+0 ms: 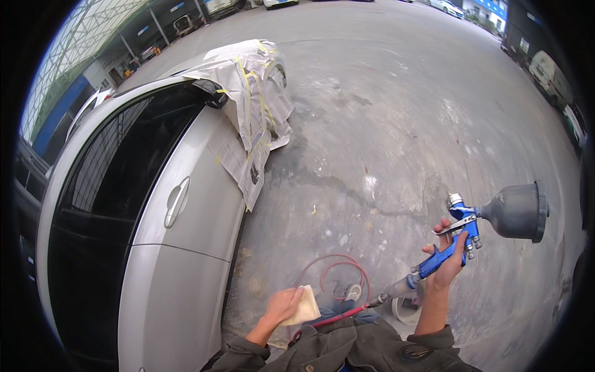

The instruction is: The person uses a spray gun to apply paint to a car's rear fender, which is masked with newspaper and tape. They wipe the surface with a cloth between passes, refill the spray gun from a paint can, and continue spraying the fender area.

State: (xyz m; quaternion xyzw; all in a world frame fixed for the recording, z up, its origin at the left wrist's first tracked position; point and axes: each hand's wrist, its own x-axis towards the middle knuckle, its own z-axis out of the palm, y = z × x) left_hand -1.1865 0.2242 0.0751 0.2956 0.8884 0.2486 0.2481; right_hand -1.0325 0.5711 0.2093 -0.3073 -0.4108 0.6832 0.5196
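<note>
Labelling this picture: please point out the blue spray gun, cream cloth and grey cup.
Blue spray gun (436, 260), head view: on its grip.
Cream cloth (304, 308), head view: on its face.
Grey cup (514, 212), head view: on its side wall.

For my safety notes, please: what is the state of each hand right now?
Left hand: closed, holding a pale cloth.
Right hand: closed, holding a blue spray gun.

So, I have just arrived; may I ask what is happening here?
A person stands beside a silver car whose front is draped in pale sheets with yellow tape. The right hand holds a blue spray gun with a dark cup and red hose, away from the car. The left hand holds a cream cloth.
</note>
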